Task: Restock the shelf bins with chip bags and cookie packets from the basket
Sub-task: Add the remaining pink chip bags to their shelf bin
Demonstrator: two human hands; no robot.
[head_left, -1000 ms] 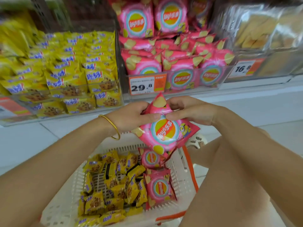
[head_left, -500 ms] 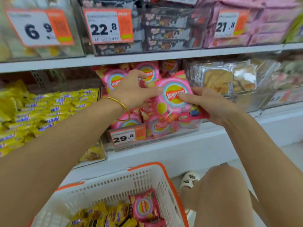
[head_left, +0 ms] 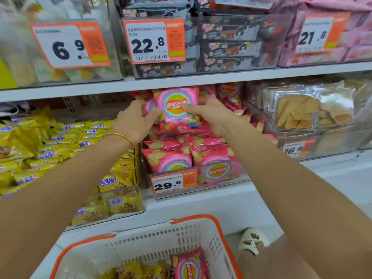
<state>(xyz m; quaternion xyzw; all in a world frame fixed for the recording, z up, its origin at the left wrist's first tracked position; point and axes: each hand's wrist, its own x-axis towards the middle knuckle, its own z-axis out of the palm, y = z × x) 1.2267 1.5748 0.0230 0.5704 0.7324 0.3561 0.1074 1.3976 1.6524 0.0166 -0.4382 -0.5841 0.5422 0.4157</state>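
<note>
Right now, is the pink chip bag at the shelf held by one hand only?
No, the left hand and the right hand both grip the pink chip bag, one on each side.

On the shelf (head_left: 201, 206), the chip bin (head_left: 231, 174) sits between the cookie bin (head_left: 128, 204), left, and a cracker bin (head_left: 332, 146), right. A bag (head_left: 177, 105) stands atop its pile; the basket (head_left: 161, 242) lies before the shelf's front edge.

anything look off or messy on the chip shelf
Nothing spilled or torn. Pink chip bags in the 29.8 bin lie jumbled at mixed angles; the left hand and right hand hold one bag upright above them.
</note>
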